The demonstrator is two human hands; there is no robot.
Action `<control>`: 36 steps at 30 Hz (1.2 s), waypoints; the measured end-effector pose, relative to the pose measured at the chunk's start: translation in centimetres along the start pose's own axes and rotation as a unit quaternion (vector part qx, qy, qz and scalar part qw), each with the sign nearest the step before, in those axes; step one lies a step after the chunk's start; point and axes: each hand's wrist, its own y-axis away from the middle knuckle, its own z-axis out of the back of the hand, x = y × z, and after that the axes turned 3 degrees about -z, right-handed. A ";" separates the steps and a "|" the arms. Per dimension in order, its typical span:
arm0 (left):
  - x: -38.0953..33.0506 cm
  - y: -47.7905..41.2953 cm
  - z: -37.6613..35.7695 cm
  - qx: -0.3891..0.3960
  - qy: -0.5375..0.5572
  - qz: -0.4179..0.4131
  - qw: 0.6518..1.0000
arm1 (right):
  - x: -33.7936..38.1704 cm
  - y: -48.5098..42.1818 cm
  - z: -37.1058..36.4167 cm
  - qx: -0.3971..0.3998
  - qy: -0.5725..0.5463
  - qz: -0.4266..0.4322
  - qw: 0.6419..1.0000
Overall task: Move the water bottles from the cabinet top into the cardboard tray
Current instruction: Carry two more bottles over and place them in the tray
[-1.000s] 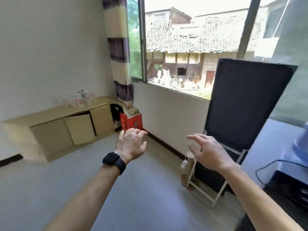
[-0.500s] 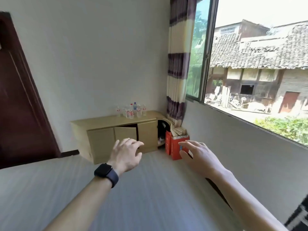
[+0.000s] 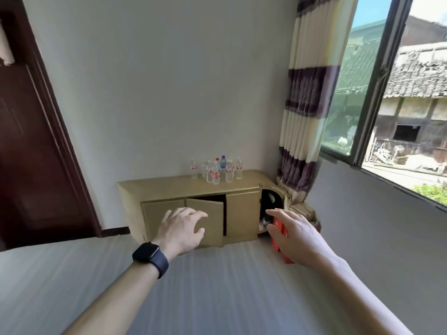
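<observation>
Seen from the middle of a bare room: a cluster of clear plastic water bottles with red labels [image 3: 219, 169] — one with a blue cap among them — standing upright and close together on the top of a low tan wooden cabinet [image 3: 169, 187] against the white wall. Well short of them, left hand [image 3: 182, 230] with a black smartwatch [image 3: 150, 259] at the wrist, fingers spread and empty; right hand [image 3: 294, 234] likewise empty, fingers loosely extended. Both raised forward, probably in readiness for a reach once closer — nothing yet within range. Middle cabinet door [image 3: 205, 222] ajar on a dark interior. At the cabinet's right end, below a striped purple-and-cream curtain [image 3: 307, 110], a red carton [image 3: 281, 234] partly hidden behind the right hand; whether this is the cardboard tray cannot be told. All bottles apparently awaiting transfer.
</observation>
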 end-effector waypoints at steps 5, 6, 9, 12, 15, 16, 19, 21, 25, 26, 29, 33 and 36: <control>5.2 -12.9 -3.2 0.011 0.014 -0.005 1.000 | -0.6 -12.3 -3.2 -0.017 0.000 -0.016 1.000; 5.8 -15.1 -4.1 0.020 0.019 -0.012 1.000 | -1.0 -14.4 -3.8 -0.012 0.000 -0.018 1.000; 7.2 -21.8 -6.7 0.032 0.028 -0.028 0.999 | -2.0 -21.5 -5.6 0.007 0.004 -0.015 1.000; 9.1 -28.8 -9.4 0.036 0.034 -0.032 0.998 | -3.7 -29.8 -7.6 0.005 0.009 -0.005 1.000; 11.7 -35.6 -11.8 0.045 0.031 -0.022 0.998 | -5.4 -38.4 -9.9 0.008 0.004 0.011 1.000; 12.7 -37.9 -12.4 0.053 0.033 -0.012 0.998 | -6.0 -41.2 -10.7 0.017 0.000 0.011 1.000; 16.1 -44.6 -13.9 0.053 0.029 0.016 0.998 | -6.8 -49.3 -13.1 0.032 -0.020 0.013 0.999; 18.4 -48.6 -15.0 0.049 0.038 0.039 0.997 | -7.0 -54.6 -14.9 0.045 -0.028 0.016 0.998; 22.7 -54.8 -18.0 0.068 0.047 0.050 0.995 | -6.9 -63.3 -18.9 0.086 -0.042 0.015 0.995; 24.0 -56.7 -18.9 0.067 0.050 0.054 0.995 | -6.9 -65.5 -20.0 0.092 -0.043 0.014 0.995; 28.1 -62.9 -22.0 0.057 0.056 0.062 0.995 | -7.2 -72.1 -23.8 0.103 -0.044 -0.002 0.994; 32.7 -71.4 -26.7 0.082 0.072 0.053 0.993 | -8.1 -80.1 -28.7 0.120 -0.040 -0.042 0.991; 34.9 -77.7 -29.8 0.113 0.091 0.030 0.989 | -9.1 -85.1 -31.2 0.130 -0.038 -0.084 0.987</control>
